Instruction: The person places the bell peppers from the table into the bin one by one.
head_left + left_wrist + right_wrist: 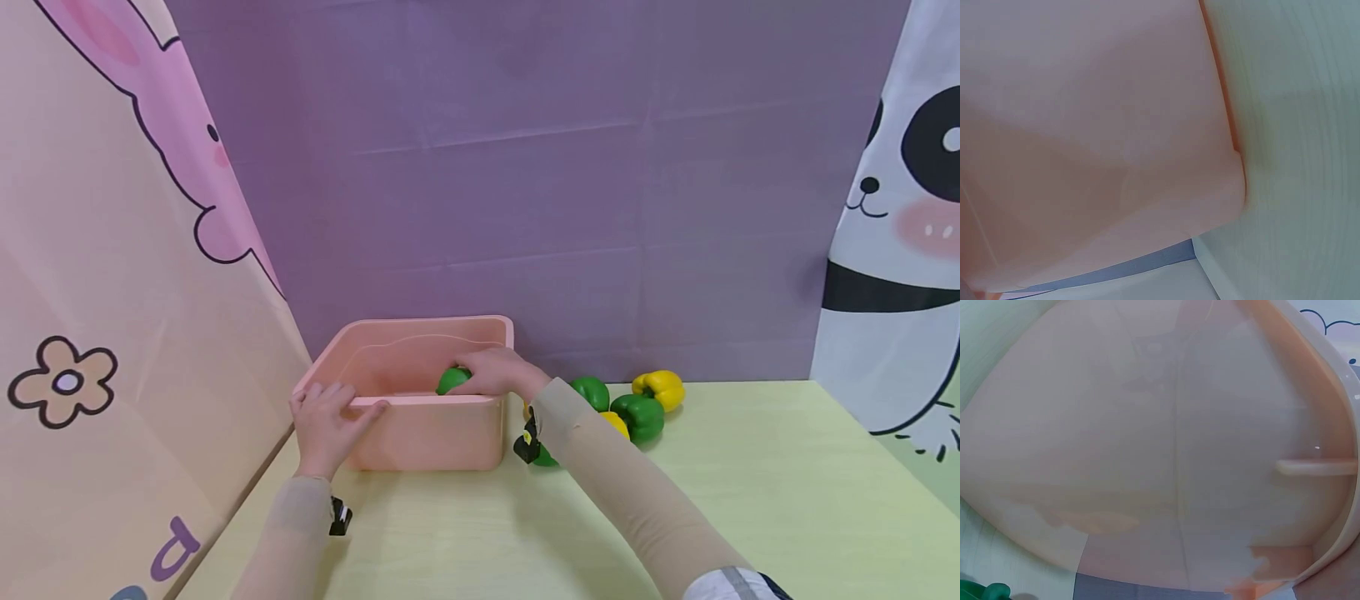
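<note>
**Inside the rose-pink plastic bin point(423, 437), a glossy green bell pepper point(452, 381) is sitting in a firm pinch**

Just behind the front rim, I'm holding the pepper through the right hand point(495, 372), thumb and fingers wrapping around it. I'm bracing the bin with the left hand point(327, 425), which is gripping the rim at the near left corner. To the right, other green point(638, 417) and yellow point(663, 389) bell peppers are lying clustered on the pale wood-grain table point(750, 500).

I'm judging this as the placing step; the next move is probably calling for lowering, then loosening. The rim is hiding any contact below.
</note>
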Demonstrator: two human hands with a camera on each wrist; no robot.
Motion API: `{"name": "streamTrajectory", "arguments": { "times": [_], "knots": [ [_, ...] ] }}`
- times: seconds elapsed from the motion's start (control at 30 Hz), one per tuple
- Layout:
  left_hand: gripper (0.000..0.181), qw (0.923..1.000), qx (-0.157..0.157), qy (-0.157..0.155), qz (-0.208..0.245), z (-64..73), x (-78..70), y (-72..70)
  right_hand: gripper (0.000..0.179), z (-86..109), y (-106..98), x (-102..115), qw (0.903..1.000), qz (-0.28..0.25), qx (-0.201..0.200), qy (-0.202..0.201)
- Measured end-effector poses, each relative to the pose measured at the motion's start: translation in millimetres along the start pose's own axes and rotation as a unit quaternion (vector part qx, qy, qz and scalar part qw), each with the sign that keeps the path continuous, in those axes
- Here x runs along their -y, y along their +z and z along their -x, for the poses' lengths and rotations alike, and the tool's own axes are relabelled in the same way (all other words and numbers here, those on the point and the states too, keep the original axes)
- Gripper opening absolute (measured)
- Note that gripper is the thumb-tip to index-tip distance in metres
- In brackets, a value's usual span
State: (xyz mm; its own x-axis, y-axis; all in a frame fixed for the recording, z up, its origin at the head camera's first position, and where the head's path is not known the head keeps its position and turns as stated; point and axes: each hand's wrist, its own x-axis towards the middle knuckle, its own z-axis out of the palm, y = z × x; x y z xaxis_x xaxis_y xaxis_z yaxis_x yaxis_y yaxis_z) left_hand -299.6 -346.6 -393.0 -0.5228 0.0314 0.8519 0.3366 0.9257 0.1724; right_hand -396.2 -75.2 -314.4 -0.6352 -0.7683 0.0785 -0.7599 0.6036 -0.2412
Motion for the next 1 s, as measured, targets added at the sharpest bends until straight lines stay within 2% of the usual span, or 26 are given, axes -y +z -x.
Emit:
{"name": "streamTrajectory", "arguments": {
  "times": [0.33, 0.77, 0.9, 1.0],
  "knots": [
    [0.046, 1.0000, 0.003, -0.002, -0.003, -0.1, -1.8, -3.5, 0.035, -1.6, -0.7, -0.5, 0.9997, 0.008, 0.016, -0.016],
    [0.046, 1.0000, 0.001, 0.003, -0.001, -0.3, -3.7, -2.8, 0.038, 2.9, -3.2, 3.1, 0.9994, 0.019, 0.031, 0.000],
    [0.045, 1.0000, 0.003, 0.000, -0.003, -0.4, -3.3, -3.0, 0.036, -0.7, -2.3, 2.3, 0.9998, 0.002, 0.021, 0.000],
    [0.043, 1.0000, 0.006, -0.007, -0.002, 0.3, -3.6, -2.6, 0.038, -2.8, -2.6, 2.3, 0.9990, -0.044, 0.002, 0.001]
  ]
}}
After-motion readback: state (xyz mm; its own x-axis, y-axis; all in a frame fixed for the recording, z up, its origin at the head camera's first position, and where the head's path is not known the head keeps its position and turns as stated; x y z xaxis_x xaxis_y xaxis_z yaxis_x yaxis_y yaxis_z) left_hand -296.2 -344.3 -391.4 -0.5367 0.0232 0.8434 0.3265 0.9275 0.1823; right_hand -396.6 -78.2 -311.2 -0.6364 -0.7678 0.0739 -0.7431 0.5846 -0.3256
